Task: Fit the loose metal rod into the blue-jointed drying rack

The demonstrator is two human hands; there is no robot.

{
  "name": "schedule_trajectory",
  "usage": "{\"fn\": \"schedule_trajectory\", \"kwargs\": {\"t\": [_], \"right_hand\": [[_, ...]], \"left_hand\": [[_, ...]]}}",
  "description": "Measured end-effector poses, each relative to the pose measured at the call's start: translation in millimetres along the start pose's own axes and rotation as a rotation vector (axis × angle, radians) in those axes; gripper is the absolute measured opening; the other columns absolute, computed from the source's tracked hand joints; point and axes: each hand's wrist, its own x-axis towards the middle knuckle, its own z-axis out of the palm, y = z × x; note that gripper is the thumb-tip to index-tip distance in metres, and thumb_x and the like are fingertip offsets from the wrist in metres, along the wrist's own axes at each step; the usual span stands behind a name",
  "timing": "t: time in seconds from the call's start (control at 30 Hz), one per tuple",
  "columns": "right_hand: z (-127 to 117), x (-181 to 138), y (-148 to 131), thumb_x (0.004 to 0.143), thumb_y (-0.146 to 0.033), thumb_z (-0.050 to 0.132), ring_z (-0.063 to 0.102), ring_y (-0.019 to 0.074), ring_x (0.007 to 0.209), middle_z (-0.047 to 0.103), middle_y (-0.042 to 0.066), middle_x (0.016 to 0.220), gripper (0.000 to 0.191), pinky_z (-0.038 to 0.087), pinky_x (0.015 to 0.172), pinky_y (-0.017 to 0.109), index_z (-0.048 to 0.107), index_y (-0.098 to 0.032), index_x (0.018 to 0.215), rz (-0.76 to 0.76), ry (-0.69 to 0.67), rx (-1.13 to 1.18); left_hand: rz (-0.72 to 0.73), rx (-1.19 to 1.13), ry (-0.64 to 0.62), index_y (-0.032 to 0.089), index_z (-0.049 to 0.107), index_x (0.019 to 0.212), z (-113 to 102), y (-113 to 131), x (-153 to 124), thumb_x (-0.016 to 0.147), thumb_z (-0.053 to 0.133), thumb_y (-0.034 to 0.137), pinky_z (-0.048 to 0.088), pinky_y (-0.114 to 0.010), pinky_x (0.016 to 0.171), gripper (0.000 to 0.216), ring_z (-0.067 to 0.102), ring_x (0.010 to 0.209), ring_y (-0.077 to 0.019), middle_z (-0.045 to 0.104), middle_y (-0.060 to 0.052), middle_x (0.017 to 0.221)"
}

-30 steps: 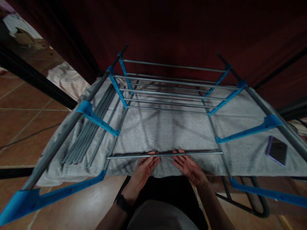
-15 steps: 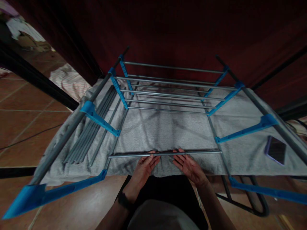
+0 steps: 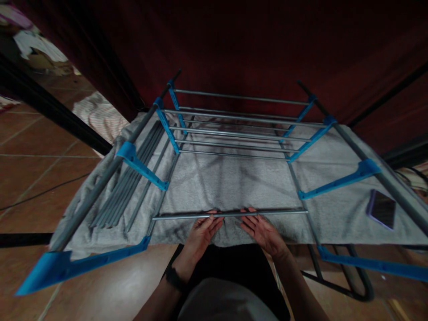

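Note:
A thin grey metal rod [image 3: 187,217] runs crosswise near the front edge of the cloth-covered surface. My left hand [image 3: 201,231] holds it left of its middle, thumb on the rod and fingers curled beneath. On the other side of the middle, my right hand [image 3: 264,232] grips it too, palm turned up. The rod's ends meet the lower side tubes of a rack frame. Blue plastic brackets [image 3: 142,169] join these tubes to thicker grey poles [image 3: 96,191]. Several crossbars [image 3: 234,133] span the far brackets.
Several loose grey tubes [image 3: 130,183] lie on the grey blanket [image 3: 214,183] at left. A phone [image 3: 383,209] rests on the right. Dark red fabric [image 3: 234,44] hangs behind. Black metal legs [image 3: 351,276] stand below at right, on a tiled floor [image 3: 26,178].
The outer poles and brackets have tilted slightly inward on both sides, and the view has shifted a little. My hands stay at the same places on the rod.

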Motion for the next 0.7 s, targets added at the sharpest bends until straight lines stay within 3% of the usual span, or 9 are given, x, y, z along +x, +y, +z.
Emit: {"fn": "schedule_trajectory", "kwargs": {"t": [0.47, 0.7], "right_hand": [[0.4, 0.0, 1.3, 0.086, -0.052, 0.082, 0.066, 0.0244, 0.130, 0.072, 0.005, 0.142, 0.041, 0.041, 0.126, 0.055, 0.075, -0.034, 0.122, -0.015, 0.010, -0.002], [1.6, 0.5, 2.0, 0.085, -0.054, 0.081, 0.064, 0.0240, 0.133, 0.073, 0.005, 0.141, 0.045, 0.038, 0.127, 0.057, 0.073, -0.035, 0.126, -0.022, 0.013, -0.008]], "left_hand": [[0.013, 0.005, 0.019, 0.018, 0.082, 0.097, 3.2, 0.3, -1.6, 0.073, 0.097, 0.027, 0.055, -0.045, 0.112, 0.030, 0.080, 0.103, -0.0263, 0.084, -0.008, 0.104], [-0.016, 0.003, 0.021, 0.015, 0.079, 0.102, 6.1, 3.9, -2.9, 0.081, 0.091, 0.048, 0.053, -0.047, 0.114, 0.041, 0.078, 0.111, -0.0289, 0.083, -0.014, 0.108]]}}
